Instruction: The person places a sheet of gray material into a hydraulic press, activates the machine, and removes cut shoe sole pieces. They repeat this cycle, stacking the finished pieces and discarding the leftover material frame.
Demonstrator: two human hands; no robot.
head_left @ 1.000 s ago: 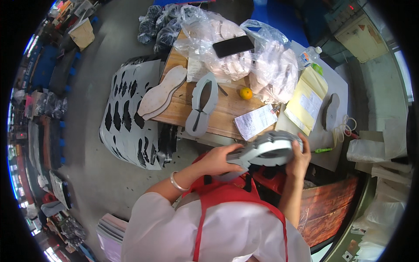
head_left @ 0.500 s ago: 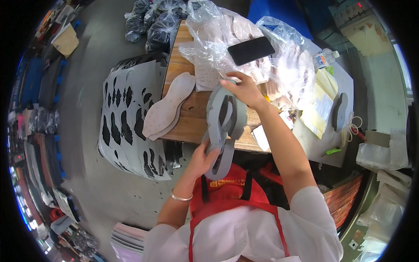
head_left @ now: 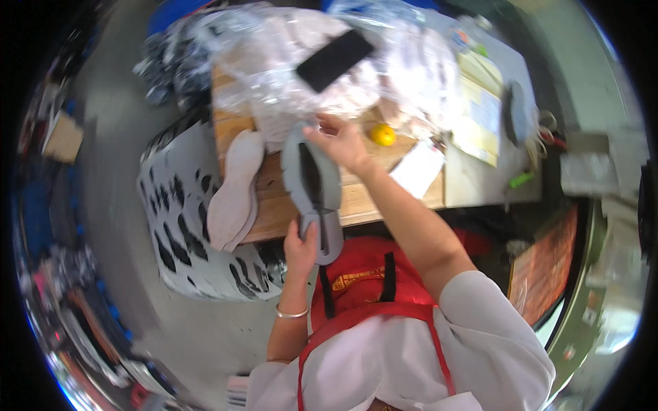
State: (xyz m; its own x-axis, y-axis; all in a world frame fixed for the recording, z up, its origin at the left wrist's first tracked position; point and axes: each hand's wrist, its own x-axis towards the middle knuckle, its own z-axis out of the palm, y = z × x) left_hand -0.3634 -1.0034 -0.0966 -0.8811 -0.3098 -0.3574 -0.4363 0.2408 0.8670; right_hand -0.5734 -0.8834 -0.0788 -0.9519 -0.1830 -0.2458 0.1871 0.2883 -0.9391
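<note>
Grey sole (head_left: 312,188) gripped between left hand (head_left: 301,248) below, right hand (head_left: 340,140) above.

Bright, even daylight falls across the wooden table (head_left: 274,198), and glare whitens the clear plastic bags (head_left: 274,61) along its far edge. The whole view is smeared by motion blur, worst toward the rim, where the fisheye bends straight edges and colours streak. Shadows are soft, deepest beneath the table's near edge
</note>
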